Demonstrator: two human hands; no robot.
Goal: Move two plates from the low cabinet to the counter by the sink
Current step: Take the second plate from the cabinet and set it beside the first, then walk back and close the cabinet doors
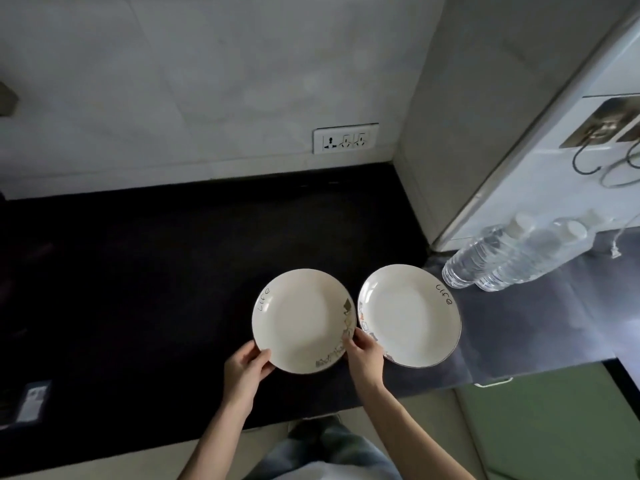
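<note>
On the black stone counter [138, 289], both hands pinch the left white ceramic plate [301, 320], left hand [246, 367], right hand [363, 358]; its twin plate [410, 315] lies alongside; next, probably release.

Dark counter [138, 289] wide open left of frame; water bottles [502, 258] and side wall [450, 133] crowd the right.

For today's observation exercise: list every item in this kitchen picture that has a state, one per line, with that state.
left plate: upright, empty, both hands on its near rim
right plate: upright, empty, beside the first
left hand: gripping the left plate's rim
right hand: fingers on the left plate's rim
water bottles: standing, capped
wall socket: nothing plugged in
</note>
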